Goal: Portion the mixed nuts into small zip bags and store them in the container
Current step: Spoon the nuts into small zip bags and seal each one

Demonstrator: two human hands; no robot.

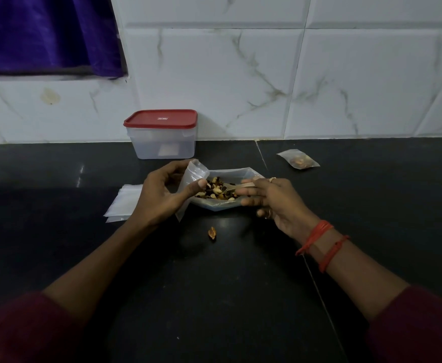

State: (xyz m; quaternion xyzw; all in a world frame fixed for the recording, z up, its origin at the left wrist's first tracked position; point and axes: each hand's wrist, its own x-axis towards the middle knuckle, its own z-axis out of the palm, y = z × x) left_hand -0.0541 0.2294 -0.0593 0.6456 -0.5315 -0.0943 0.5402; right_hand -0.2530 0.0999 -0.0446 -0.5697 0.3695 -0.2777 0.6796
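Looked pretty dim overall, tbh. Had white marble-look wall tiles (345, 87) with brownish veins, running down to a black glossy countertop (31, 244). Spotted a purple curtain (44, 35) in the top-left recess, a yellowish stain (50, 96) on the tile below it, and a thin seam (261, 154) crossing the counter. Caught a faint glint (79, 176) at left.

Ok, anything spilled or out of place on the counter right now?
Yes: one stray nut lies loose on the counter, just nearer the person than the open bag of mixed nuts. Nothing else stands out.
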